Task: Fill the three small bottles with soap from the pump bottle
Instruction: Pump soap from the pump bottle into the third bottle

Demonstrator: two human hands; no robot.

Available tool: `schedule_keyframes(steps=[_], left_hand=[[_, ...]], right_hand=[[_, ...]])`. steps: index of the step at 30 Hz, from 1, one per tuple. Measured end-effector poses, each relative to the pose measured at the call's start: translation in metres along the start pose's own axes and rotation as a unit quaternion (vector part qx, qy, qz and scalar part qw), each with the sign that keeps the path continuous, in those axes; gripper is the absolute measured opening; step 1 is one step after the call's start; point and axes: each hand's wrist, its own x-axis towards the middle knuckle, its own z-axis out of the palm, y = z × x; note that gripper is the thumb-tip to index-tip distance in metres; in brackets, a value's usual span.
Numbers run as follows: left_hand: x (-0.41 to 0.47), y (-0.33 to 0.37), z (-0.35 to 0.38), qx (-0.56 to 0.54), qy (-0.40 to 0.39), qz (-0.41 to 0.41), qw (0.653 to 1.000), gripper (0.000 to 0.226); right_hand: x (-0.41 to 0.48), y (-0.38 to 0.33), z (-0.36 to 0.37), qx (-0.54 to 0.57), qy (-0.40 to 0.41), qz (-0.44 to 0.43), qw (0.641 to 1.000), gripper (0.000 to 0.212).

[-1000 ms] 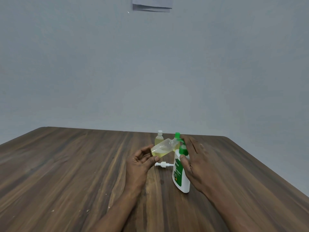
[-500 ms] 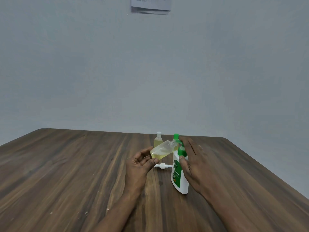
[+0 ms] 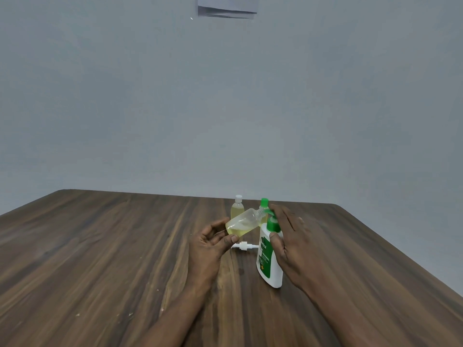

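Holding a tilted, clear cylindrical small bottle (image 3: pixel 244 222), left hand (image 3: pixel 208 244); right hand (image 3: pixel 293 241) clasps the smooth white pump bottle (image 3: pixel 269 264).

1. Left hand (image 3: pixel 210 244) pinches a tilted small bottle (image 3: pixel 244 221), its neck pointing to 2 o'clock.
2. Right hand (image 3: pixel 288 241) grips the pump bottle (image 3: pixel 269 261).
3. From the small bottle, a capped bottle (image 3: pixel 237 209) stands at 12 o'clock and a white fitting (image 3: pixel 243 246) lies at 6.

A brown wooden desk (image 3: pixel 100 246) with dark stripes and a few tiny white crumbs (image 3: pixel 130 314) near its front stands before a plain grey wall (image 3: pixel 150 108), where some white paper sheets (image 3: pixel 226 7), maybe printed, hang at the top.
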Motion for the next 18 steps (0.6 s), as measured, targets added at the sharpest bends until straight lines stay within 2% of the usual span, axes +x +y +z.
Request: schedule_keyframes(steps=[9, 18], left_hand=[[0.0009, 0.0003, 0.0, 0.006, -0.002, 0.003, 1.0, 0.04], [-0.0016, -0.0004, -0.0009, 0.006, -0.005, 0.0, 1.0, 0.041]], right_hand=[[0.0, -0.0008, 0.0003, -0.01, -0.007, 0.002, 1.0, 0.06], [-0.0028, -0.0004, 0.0017, -0.004, -0.006, 0.0, 1.0, 0.055]])
